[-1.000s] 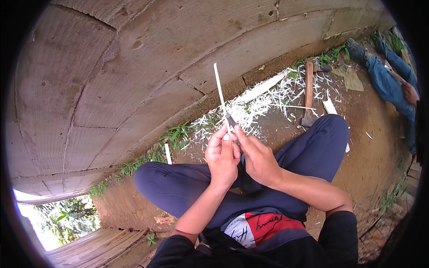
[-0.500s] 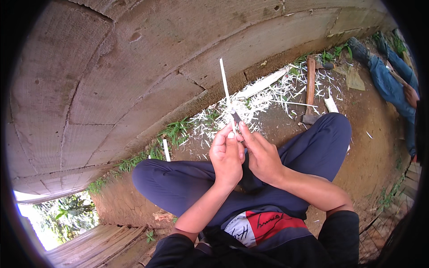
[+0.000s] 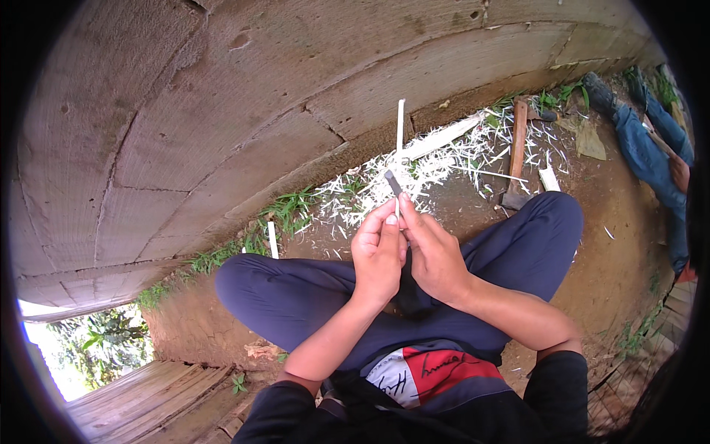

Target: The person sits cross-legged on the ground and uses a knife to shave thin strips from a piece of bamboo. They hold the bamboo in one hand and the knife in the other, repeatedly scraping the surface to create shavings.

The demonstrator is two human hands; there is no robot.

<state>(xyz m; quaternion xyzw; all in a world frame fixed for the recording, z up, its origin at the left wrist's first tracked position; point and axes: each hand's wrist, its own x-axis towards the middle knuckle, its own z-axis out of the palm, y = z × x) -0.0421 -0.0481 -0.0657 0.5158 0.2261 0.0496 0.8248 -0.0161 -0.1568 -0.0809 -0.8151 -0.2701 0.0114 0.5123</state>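
Note:
My left hand (image 3: 378,255) is closed round the lower end of a thin pale wooden stick (image 3: 400,127), which points away toward the wall. Pressed up beside it, my right hand (image 3: 441,259) grips a small knife (image 3: 393,182); only its short dark blade shows past the fingers, crossing in front of the stick, and its handle is hidden in the hand. Both hands touch each other above my crossed legs. Beyond them, a heap of white wood shavings (image 3: 425,176) covers the ground.
A block wall (image 3: 244,111) curves along the far side. A split wood piece (image 3: 446,139) lies on the shavings. Right of it rests a wooden-handled axe (image 3: 518,140), near a short wood block (image 3: 549,178). Another person's jeans-clad leg (image 3: 642,159) is at the far right.
The stick has swung from leaning left to nearly straight away from me. The blade has shifted slightly toward me along it. Both hands keep their hold.

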